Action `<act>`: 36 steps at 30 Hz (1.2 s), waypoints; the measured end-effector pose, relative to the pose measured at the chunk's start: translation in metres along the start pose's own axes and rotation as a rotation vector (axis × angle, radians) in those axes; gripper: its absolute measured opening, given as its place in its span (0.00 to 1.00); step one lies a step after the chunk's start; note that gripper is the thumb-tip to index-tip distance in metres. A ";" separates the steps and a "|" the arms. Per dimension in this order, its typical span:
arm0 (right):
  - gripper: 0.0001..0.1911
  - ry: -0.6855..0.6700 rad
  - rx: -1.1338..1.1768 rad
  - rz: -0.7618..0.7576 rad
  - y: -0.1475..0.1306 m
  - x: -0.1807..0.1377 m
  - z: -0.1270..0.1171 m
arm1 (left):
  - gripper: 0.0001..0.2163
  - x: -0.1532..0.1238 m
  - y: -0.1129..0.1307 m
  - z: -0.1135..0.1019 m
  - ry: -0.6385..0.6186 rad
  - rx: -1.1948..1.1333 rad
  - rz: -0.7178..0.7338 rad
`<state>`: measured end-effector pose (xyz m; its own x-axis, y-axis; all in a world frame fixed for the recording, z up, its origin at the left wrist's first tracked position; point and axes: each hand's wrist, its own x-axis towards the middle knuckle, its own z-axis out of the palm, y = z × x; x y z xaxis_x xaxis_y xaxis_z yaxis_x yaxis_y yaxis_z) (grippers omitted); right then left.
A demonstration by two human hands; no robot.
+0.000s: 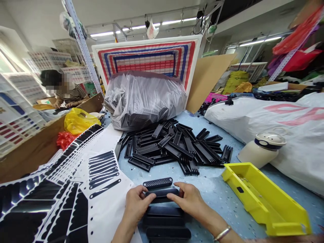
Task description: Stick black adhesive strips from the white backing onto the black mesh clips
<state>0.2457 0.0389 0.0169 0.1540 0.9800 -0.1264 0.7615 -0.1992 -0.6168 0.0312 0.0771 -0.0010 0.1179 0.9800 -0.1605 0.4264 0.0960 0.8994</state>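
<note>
My left hand (136, 204) and my right hand (189, 199) grip the two ends of a long black plastic piece (162, 193) with rounded ends, thumbs lying on its smooth top. Just beyond it lies a similar piece with a honeycomb-patterned face (157, 182). Nearer to me, several smooth black pieces (165, 221) are lined up in a row. A white backing sheet (108, 211) with narrow glossy black strip stickers (104, 170) lies to the left of my left hand.
A heap of loose black pieces (172, 145) spreads in front of a grey plastic bag (146, 98). At right are a yellow bin (268, 202), a cream flask (260, 150) and a big white sack (253, 114). More sticker sheets (27, 202) cover the left. Another person (68, 89) sits far left.
</note>
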 end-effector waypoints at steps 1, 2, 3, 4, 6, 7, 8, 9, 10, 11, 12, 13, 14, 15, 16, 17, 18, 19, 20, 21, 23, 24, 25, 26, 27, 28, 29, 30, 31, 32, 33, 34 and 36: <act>0.14 -0.005 0.017 0.012 -0.001 0.002 0.001 | 0.09 0.000 0.000 0.000 0.000 0.035 0.008; 0.13 -0.011 0.037 0.023 0.000 0.005 0.002 | 0.08 0.000 0.000 0.001 -0.003 0.062 0.017; 0.12 -0.020 0.059 0.030 0.002 0.007 0.002 | 0.07 0.000 0.000 0.001 -0.009 0.078 0.027; 0.12 -0.034 0.085 0.033 0.004 0.009 0.003 | 0.07 0.000 -0.001 0.001 -0.017 0.086 0.036; 0.14 -0.076 0.147 0.030 0.010 0.013 0.003 | 0.07 0.001 -0.002 0.000 -0.027 0.089 0.043; 0.14 -0.100 0.179 0.024 0.012 0.014 0.003 | 0.07 0.002 -0.002 0.000 -0.029 0.091 0.044; 0.15 -0.123 0.210 0.020 0.014 0.015 0.002 | 0.07 0.002 -0.002 0.000 -0.031 0.093 0.045; 0.16 -0.144 0.239 0.018 0.015 0.016 0.002 | 0.07 0.003 -0.003 0.000 -0.034 0.096 0.048; 0.17 -0.160 0.266 0.017 0.015 0.017 0.001 | 0.07 0.003 -0.003 0.000 -0.038 0.097 0.051; 0.17 -0.173 0.290 0.017 0.016 0.018 0.001 | 0.07 0.004 -0.003 0.000 -0.042 0.097 0.056; 0.18 -0.185 0.311 0.017 0.016 0.019 0.000 | 0.06 0.004 -0.003 0.000 -0.046 0.097 0.062; 0.19 -0.196 0.330 0.017 0.017 0.020 -0.001 | 0.06 0.004 -0.003 0.000 -0.047 0.098 0.069; 0.19 -0.205 0.346 0.018 0.018 0.022 -0.001 | 0.06 0.004 -0.002 -0.001 -0.044 0.103 0.074; 0.20 -0.213 0.360 0.019 0.019 0.023 -0.002 | 0.06 0.004 -0.002 -0.002 -0.042 0.112 0.076; 0.21 -0.219 0.371 0.020 0.020 0.025 -0.003 | 0.06 0.004 -0.001 -0.002 -0.042 0.124 0.077; 0.21 -0.222 0.379 0.022 0.021 0.026 -0.005 | 0.05 0.003 0.000 -0.004 -0.049 0.139 0.076; 0.21 -0.222 0.386 0.022 0.022 0.027 -0.006 | 0.05 0.003 0.002 -0.005 -0.060 0.157 0.077; 0.21 -0.220 0.391 0.019 0.023 0.028 -0.006 | 0.06 0.002 0.004 -0.005 -0.075 0.183 0.081; 0.19 -0.216 0.393 0.014 0.023 0.028 -0.007 | 0.06 0.001 0.007 -0.006 -0.086 0.221 0.086; 0.18 -0.212 0.394 0.007 0.023 0.028 -0.006 | 0.08 0.001 0.011 -0.006 -0.084 0.275 0.096; 0.14 -0.202 0.387 -0.012 0.021 0.026 -0.005 | 0.12 -0.001 0.020 -0.002 -0.050 0.425 0.131; 0.13 -0.198 0.379 -0.022 0.020 0.026 -0.004 | 0.14 -0.001 0.025 0.001 -0.027 0.508 0.147; 0.13 -0.193 0.369 -0.031 0.019 0.025 -0.003 | 0.16 -0.001 0.029 0.005 -0.007 0.584 0.160; 0.12 -0.188 0.358 -0.041 0.018 0.024 -0.002 | 0.18 0.000 0.033 0.009 0.005 0.645 0.165; 0.12 -0.183 0.346 -0.052 0.017 0.023 -0.002 | 0.19 0.001 0.036 0.013 0.004 0.686 0.162; 0.12 -0.177 0.334 -0.064 0.017 0.023 -0.002 | 0.19 0.003 0.037 0.015 -0.003 0.710 0.149; 0.12 -0.171 0.323 -0.075 0.017 0.022 -0.002 | 0.18 0.004 0.037 0.017 -0.009 0.719 0.137; 0.12 -0.166 0.312 -0.085 0.017 0.022 -0.003 | 0.18 0.006 0.036 0.018 -0.014 0.716 0.130; 0.13 -0.161 0.303 -0.093 0.017 0.022 -0.003 | 0.17 0.007 0.034 0.017 -0.016 0.705 0.126; 0.13 -0.157 0.294 -0.100 0.017 0.022 -0.004 | 0.15 0.008 0.031 0.014 -0.014 0.689 0.129; 0.13 -0.154 0.285 -0.105 0.017 0.022 -0.004 | 0.14 0.008 0.028 0.011 -0.012 0.667 0.140; 0.14 -0.153 0.276 -0.110 0.017 0.022 -0.004 | 0.12 0.008 0.025 0.007 -0.006 0.642 0.156; 0.14 -0.154 0.256 -0.120 0.017 0.022 -0.005 | 0.09 0.005 0.017 -0.004 0.013 0.588 0.206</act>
<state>0.2651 0.0570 0.0076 -0.0394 0.9886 -0.1455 0.5824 -0.0956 -0.8073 0.0359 0.0844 0.0154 0.2412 0.9705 0.0011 0.8191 -0.2042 0.5360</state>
